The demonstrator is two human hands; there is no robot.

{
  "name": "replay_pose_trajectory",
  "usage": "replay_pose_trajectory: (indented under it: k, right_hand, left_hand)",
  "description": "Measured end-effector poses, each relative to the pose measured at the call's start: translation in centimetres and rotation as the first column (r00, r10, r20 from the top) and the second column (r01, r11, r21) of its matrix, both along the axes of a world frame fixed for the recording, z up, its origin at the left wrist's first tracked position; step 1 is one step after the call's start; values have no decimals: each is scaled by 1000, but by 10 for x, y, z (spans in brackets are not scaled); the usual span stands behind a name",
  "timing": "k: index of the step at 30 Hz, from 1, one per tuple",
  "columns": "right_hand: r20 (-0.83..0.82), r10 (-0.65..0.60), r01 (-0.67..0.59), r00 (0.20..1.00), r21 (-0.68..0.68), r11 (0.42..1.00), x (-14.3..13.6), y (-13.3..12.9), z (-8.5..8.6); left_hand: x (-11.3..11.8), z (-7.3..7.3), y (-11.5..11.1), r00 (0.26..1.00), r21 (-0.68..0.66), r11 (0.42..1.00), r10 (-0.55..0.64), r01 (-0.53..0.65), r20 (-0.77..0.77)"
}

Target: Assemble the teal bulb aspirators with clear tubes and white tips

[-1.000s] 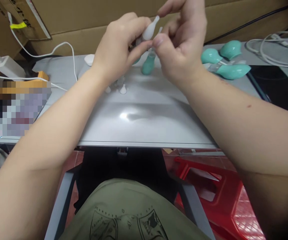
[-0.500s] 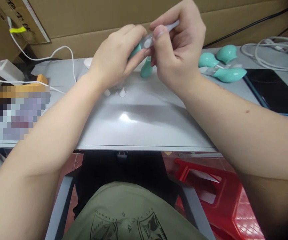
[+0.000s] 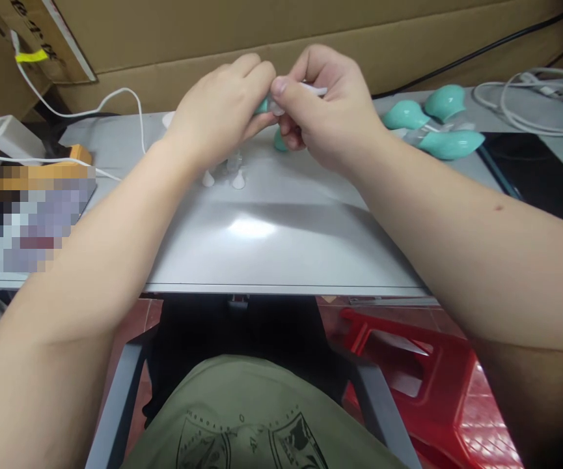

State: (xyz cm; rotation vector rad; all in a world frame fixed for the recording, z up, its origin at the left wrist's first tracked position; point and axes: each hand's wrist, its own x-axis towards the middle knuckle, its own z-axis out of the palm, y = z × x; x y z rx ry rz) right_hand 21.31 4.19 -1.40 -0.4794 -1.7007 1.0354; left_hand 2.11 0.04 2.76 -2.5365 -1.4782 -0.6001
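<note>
My left hand [image 3: 225, 101] is closed around a teal bulb syringe [image 3: 263, 106], most of which its fingers hide. Against it, my right hand [image 3: 332, 107] pinches a whitish nozzle [image 3: 317, 90] whose thin end sticks out past the fingers. A clear part shows where the two hands meet; whether bulb and nozzle are joined there I cannot tell. Under the right fingers, another teal bulb [image 3: 280, 140] is partly hidden on the table. Small white cone-shaped tips [image 3: 238, 179] and a clear piece [image 3: 235, 161] stand near my left wrist.
Several teal bulbs with clear necks [image 3: 450, 144] lie at the right, beside a dark tablet [image 3: 539, 176] and a coiled white cable [image 3: 506, 107]. An orange power strip [image 3: 79, 156] with a white charger [image 3: 12, 140] is at the left. Cardboard [image 3: 188, 39] rises behind the table.
My right hand has come down and slightly left, closer to my left hand, and the nozzle sits lower. My left hand has shifted a little left, still around the bulb syringe.
</note>
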Motion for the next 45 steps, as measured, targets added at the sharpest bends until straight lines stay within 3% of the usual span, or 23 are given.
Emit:
replay_pose_trajectory:
  k: [7, 14, 18, 23, 28, 32, 36, 39, 45]
  right_hand:
    - [-2, 141, -139, 990, -201, 970, 9, -7, 12]
    - [22, 169, -146, 985, -404, 903, 17, -16, 21]
    - [-35, 170, -167, 985, -452, 876, 25, -12, 31]
    - [-30, 99, -103, 995, -413, 905, 36, 0, 30]
    - [-13, 53, -54, 998, -400, 915, 29, 0, 21]
    - [-7, 35, -36, 999, -355, 934, 24, -2, 19]
    - [11, 50, -44, 999, -298, 953, 21, 0, 14]
    - [15, 45, -39, 999, -287, 957, 20, 0, 10]
    - [97, 41, -16, 994, -251, 968, 17, 0, 5]
  left_hand:
    - [-3, -8, 9, 985, 16, 986, -165, 165, 43]
    - [2, -10, 2, 953, 60, 959, -283, 278, 108]
    - [-2, -12, 1, 897, 115, 925, -378, 361, 228]
    - [-9, -17, 7, 816, 141, 910, -413, 390, 404]
    - [-14, -19, 22, 838, 65, 918, -384, 390, 388]
    - [-14, -20, 29, 868, 58, 948, -311, 313, 388]
    - [-12, -19, 23, 885, -11, 976, -191, 216, 425]
    - [-11, -21, 16, 930, -107, 977, -139, 186, 341]
    - [-7, -27, 13, 973, -124, 985, -93, 122, 211]
